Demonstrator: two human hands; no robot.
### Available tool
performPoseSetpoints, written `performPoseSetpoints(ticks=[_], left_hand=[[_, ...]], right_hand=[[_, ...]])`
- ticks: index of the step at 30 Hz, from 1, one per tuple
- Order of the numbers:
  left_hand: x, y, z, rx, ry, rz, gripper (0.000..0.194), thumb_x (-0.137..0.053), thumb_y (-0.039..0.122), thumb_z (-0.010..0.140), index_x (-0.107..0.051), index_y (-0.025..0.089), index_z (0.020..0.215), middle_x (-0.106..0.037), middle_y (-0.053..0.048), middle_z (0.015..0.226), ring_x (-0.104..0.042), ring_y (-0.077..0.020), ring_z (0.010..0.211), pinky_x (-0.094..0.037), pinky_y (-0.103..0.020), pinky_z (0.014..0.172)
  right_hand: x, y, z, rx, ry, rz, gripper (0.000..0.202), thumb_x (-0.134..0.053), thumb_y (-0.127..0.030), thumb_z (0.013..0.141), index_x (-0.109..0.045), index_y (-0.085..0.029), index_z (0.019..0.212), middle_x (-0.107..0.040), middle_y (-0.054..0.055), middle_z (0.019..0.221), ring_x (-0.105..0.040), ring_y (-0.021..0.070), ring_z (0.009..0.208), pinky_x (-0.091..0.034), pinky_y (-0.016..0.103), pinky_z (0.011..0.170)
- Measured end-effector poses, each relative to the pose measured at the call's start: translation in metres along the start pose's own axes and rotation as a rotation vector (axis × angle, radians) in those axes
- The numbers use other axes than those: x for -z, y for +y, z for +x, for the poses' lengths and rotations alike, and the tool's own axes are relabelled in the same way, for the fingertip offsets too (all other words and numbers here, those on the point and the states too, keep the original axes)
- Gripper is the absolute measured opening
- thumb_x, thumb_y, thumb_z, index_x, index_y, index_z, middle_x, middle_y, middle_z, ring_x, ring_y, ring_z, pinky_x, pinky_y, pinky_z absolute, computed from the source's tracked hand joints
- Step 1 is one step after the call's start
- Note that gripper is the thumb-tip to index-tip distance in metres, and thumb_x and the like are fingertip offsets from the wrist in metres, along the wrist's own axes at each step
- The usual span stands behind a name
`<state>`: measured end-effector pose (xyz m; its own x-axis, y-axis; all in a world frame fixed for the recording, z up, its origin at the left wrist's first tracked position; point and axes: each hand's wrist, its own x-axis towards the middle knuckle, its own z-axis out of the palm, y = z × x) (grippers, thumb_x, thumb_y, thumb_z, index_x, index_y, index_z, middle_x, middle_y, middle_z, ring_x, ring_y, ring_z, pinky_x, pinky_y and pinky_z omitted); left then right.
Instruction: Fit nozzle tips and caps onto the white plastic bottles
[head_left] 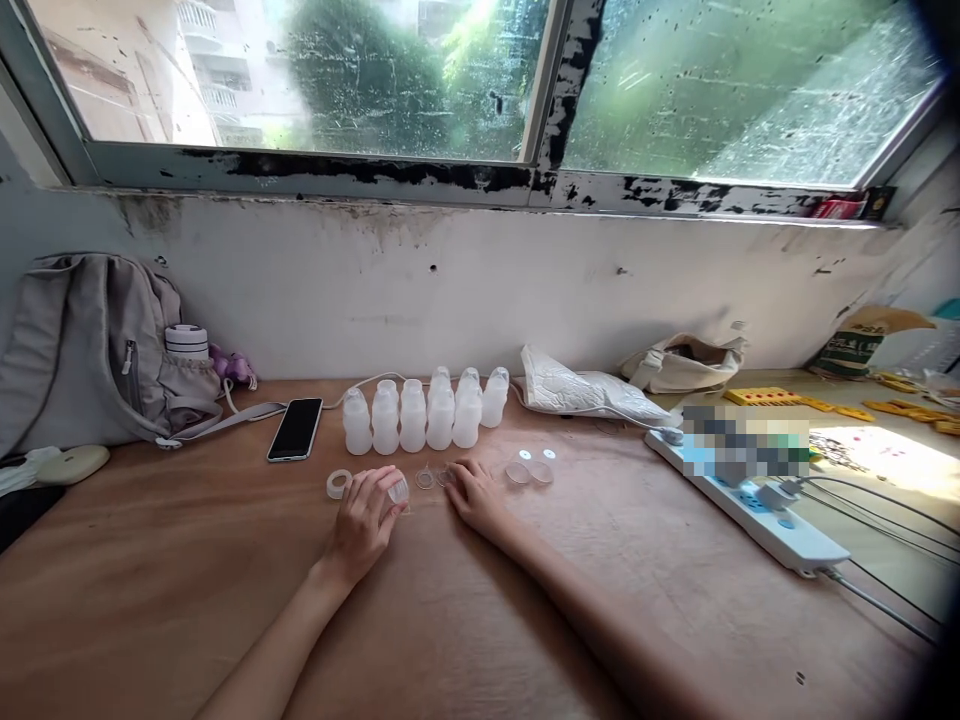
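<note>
My left hand (361, 520) is closed around a clear, round cap-like piece (399, 489), held just above the wooden table or resting on it. Left of that hand lies a whitish ring (338, 485). Bent fingers of my right hand (477, 496) are down on a thin clear ring (444, 477), partly covered by them. Another clear ring (425, 478) lies between the hands. Beyond them stand several frosted white bottles (412, 420), upright in a cluster. Two clear discs (517, 472) and two small white discs (525, 455) lie right of my right hand.
A phone (295, 430) lies left of the bottles, near a grey backpack (97, 350). Behind to the right are a white plastic packet (592, 390) and a beige pouch (686, 362). A power strip (780, 535) with plugged cables runs along the right. Yellow pieces (761, 397) lie farther right.
</note>
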<state>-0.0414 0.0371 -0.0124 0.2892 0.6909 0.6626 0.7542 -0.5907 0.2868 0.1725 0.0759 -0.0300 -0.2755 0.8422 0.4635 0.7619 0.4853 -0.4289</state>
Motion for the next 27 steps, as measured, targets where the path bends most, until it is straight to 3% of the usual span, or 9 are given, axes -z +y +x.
performPoseSetpoints(ticks=[4, 9, 13, 19, 27], left_hand=[[-0.003, 0.009, -0.003, 0.009, -0.051, -0.131, 0.029, -0.046, 0.024, 0.082, -0.041, 0.022, 0.111, -0.053, -0.008, 0.111, -0.049, -0.0211, 0.105, -0.04, -0.039, 0.089], [-0.008, 0.022, -0.003, 0.198, -0.089, -0.256, 0.04, -0.05, 0.023, 0.079, -0.038, 0.024, 0.117, -0.051, -0.006, 0.11, -0.051, -0.0194, 0.102, -0.045, -0.035, 0.086], [-0.011, 0.027, 0.0, 0.265, -0.093, -0.322, 0.037, -0.053, 0.023, 0.076, -0.045, 0.024, 0.112, -0.05, -0.005, 0.107, -0.052, -0.0196, 0.099, -0.046, -0.036, 0.085], [-0.015, 0.028, 0.0, 0.314, -0.102, -0.426, 0.034, -0.055, 0.022, 0.074, -0.048, 0.023, 0.108, -0.052, -0.004, 0.105, -0.054, -0.0172, 0.096, -0.048, -0.031, 0.083], [-0.015, 0.027, -0.004, 0.346, -0.087, -0.302, 0.034, -0.059, 0.023, 0.071, -0.051, 0.025, 0.104, -0.057, -0.003, 0.102, -0.053, -0.0192, 0.098, -0.044, -0.035, 0.085]], right_hand=[[-0.003, 0.001, -0.003, -0.026, 0.027, 0.092, 0.018, -0.049, -0.021, 0.078, -0.052, -0.022, 0.096, -0.057, 0.006, 0.093, -0.053, 0.0213, 0.087, -0.043, 0.037, 0.077], [0.001, -0.005, -0.007, -0.03, 0.093, 0.273, 0.021, -0.045, -0.019, 0.08, -0.046, -0.023, 0.101, -0.057, 0.006, 0.091, -0.055, 0.0193, 0.082, -0.046, 0.033, 0.072], [0.002, -0.015, -0.011, 0.073, 0.109, 0.295, 0.025, -0.038, -0.014, 0.082, -0.045, -0.022, 0.104, -0.055, 0.007, 0.09, -0.054, 0.0183, 0.079, -0.046, 0.031, 0.071], [0.004, -0.032, -0.018, 0.256, 0.009, 0.206, 0.03, -0.035, -0.01, 0.082, -0.045, -0.023, 0.107, -0.055, 0.007, 0.089, -0.053, 0.0193, 0.081, -0.045, 0.032, 0.073], [0.004, -0.04, -0.022, 0.355, -0.021, 0.245, 0.035, -0.034, -0.005, 0.081, -0.04, -0.018, 0.113, -0.055, 0.009, 0.094, -0.051, 0.0185, 0.084, -0.045, 0.032, 0.076]])
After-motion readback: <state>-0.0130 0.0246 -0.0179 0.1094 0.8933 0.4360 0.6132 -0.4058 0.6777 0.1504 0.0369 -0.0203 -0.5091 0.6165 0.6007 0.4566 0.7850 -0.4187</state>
